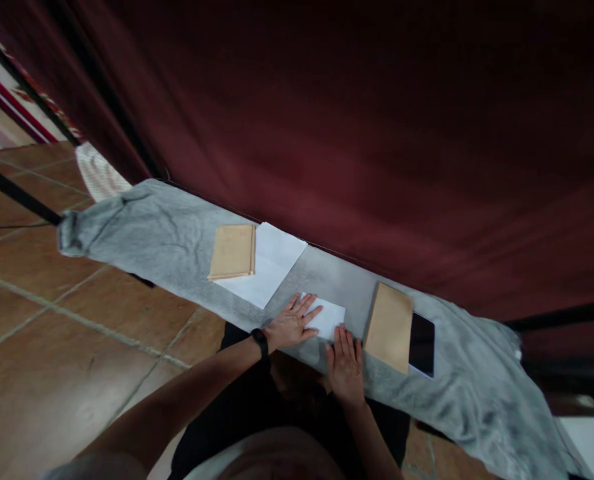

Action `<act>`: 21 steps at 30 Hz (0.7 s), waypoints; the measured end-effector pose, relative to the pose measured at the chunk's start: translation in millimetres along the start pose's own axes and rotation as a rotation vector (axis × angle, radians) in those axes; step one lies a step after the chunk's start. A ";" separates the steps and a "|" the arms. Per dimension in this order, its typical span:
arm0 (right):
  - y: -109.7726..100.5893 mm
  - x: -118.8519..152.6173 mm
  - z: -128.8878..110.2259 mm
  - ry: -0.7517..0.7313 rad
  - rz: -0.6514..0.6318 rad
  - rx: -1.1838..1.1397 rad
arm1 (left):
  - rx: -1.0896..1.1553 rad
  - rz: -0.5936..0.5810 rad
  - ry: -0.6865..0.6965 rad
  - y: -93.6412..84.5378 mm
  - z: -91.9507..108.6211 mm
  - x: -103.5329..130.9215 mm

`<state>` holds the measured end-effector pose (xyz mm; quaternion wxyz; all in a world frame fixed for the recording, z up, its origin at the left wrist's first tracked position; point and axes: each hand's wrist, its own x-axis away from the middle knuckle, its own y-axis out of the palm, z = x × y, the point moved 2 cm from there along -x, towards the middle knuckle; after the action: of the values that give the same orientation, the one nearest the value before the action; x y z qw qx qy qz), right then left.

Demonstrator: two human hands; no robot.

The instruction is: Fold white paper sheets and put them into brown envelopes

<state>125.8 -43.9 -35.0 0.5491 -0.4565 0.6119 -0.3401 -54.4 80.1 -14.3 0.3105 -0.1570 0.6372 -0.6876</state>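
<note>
A small white piece of paper (333, 312), apparently folded, lies on the grey cloth in front of me. My left hand (291, 324) rests flat across its left part with the fingers spread, hiding some of it. On the paper's lower right edge, my right hand (345, 365) lies with its fingers stretched out and the fingertips touching it. Left of my hands are larger white sheets (277, 260), partly covered by a stack of brown envelopes (233, 250). Another brown envelope (389, 327) lies close to the right of my right hand.
A dark-screened phone or tablet (421, 344) sits partly beside the right envelope. The grey cloth (171, 227) covers a long narrow surface. A dark red curtain (297, 147) hangs along its far edge. Brown floor tiles (67, 373) show at the left.
</note>
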 end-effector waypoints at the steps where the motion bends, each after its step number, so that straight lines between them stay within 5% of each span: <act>1: -1.0 -4.3 -0.3 0.009 -0.001 -0.009 | -0.002 0.001 -0.001 0.3 -0.1 0.6; 10: 19.7 -63.6 -25.2 -0.051 -0.078 -0.010 | -0.005 0.005 0.012 0.6 2.9 0.5; 21: 25.1 -60.4 -20.5 -0.037 -0.011 0.054 | 0.035 -0.005 -0.007 -1.5 2.8 1.8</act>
<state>99.9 19.5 -32.8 0.5705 -0.4511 0.5897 -0.3512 -54.4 76.8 -12.8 0.3137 -0.1553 0.6236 -0.6990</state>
